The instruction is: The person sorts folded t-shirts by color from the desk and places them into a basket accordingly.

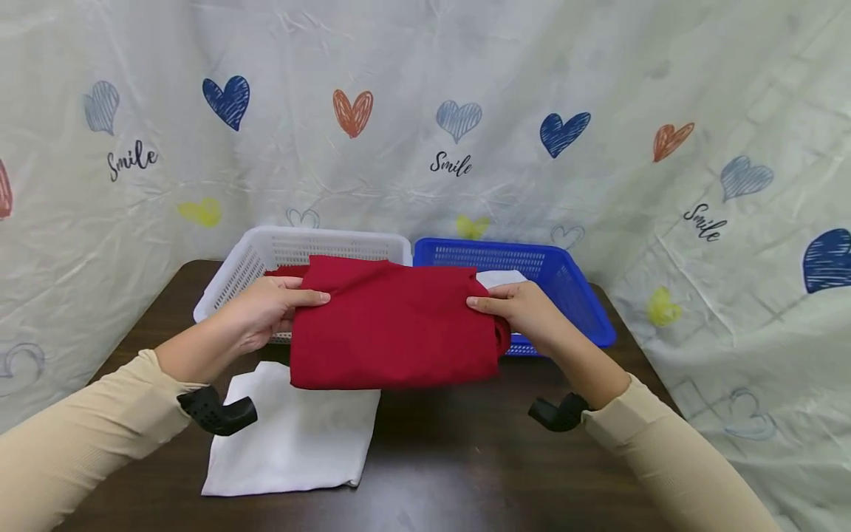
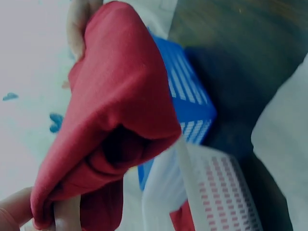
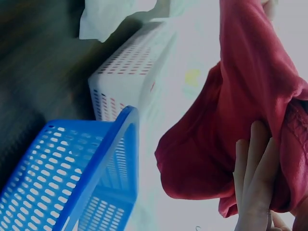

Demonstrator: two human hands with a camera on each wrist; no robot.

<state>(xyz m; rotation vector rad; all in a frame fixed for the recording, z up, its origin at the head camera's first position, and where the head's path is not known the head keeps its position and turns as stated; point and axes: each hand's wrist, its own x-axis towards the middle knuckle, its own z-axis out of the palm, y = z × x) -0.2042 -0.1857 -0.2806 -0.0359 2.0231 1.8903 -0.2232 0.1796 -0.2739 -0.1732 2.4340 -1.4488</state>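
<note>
A folded red cloth (image 1: 399, 325) is held up in the air between both hands, in front of the baskets. The left hand (image 1: 269, 307) pinches its left edge, thumb on the near face. At the opposite edge the right hand (image 1: 515, 310) grips it the same way. In the left wrist view the red fabric (image 2: 115, 82) hangs in layers with a dark hollow fold at its end. Fingers (image 3: 252, 168) of the right hand lie behind the cloth in the right wrist view. What kind of cloth item it is, I cannot tell.
A white folded cloth (image 1: 292, 443) lies on the dark table (image 1: 492, 458) at left front. Behind stand a white basket (image 1: 332, 240) with red fabric inside and a blue basket (image 1: 578, 295) holding a white cloth (image 1: 501, 278). A printed curtain (image 1: 412, 66) hangs at the back.
</note>
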